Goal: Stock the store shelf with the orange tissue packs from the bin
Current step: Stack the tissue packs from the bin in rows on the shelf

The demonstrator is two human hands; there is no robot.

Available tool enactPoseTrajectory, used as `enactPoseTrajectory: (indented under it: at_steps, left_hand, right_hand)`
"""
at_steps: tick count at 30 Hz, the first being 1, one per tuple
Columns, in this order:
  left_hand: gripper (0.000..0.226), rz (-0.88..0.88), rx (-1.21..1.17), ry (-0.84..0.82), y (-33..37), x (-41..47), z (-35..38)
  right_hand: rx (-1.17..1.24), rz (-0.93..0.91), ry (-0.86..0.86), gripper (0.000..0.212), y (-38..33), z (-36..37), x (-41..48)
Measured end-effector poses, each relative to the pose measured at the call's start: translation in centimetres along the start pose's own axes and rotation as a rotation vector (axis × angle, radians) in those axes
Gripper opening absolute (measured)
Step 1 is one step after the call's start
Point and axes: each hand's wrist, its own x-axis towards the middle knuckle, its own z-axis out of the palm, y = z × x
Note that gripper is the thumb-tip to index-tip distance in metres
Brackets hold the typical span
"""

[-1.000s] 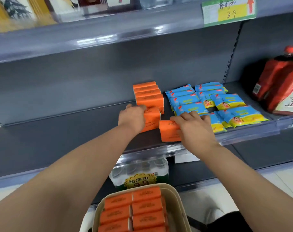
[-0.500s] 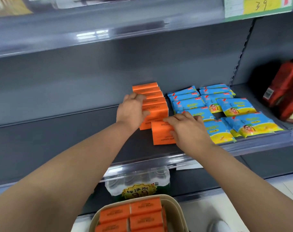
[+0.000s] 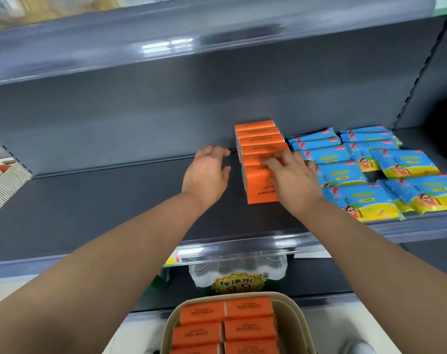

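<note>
Front pack (image 3: pixel 262 194) has joined the row (image 3: pixel 258 139); left hand (image 3: pixel 207 172) has come off.
Left hand open, empty; right hand (image 3: pixel 294 180) flat on the row, gripping nothing. Shelf (image 3: pixel 115 200) mostly bare; bin (image 3: pixel 294 320) well stocked.

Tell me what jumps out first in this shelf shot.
A row of orange tissue packs runs front to back on the shelf. The right hand presses on its front packs, and the left hand is open beside it, not touching. To the right lie blue packets, and a beige bin holding more sits below.
</note>
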Motion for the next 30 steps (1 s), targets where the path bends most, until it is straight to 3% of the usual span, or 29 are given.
enactPoseTrajectory:
  at_steps: [9, 13, 23, 26, 30]
  left_hand:
    - [0.033, 0.093, -0.061, -0.020, 0.3, -7.6, -1.7]
    - [0.033, 0.112, -0.064, -0.089, -0.4, -13.9, -2.3]
    - [0.034, 0.013, 0.016, -0.431, -4.6, -30.3, 1.6]
    - [0.035, 0.019, 0.175, -0.596, -4.0, -32.6, 2.9]
    - [0.036, 0.126, 0.358, -0.675, -3.0, -33.8, 4.0]
  right_hand:
    - [0.017, -0.047, 0.113, 0.059, -1.8, -1.0, -5.8]
    - [0.017, -0.074, 0.078, 0.056, -3.9, -0.8, -11.5]
    - [0.061, -0.077, -0.277, 0.042, -8.5, 3.1, -26.5]
    - [0.092, -0.031, -0.417, 0.041, -9.4, 4.2, -29.7]
    - [0.138, -0.048, -0.562, 0.039, -11.2, 6.0, -32.1]
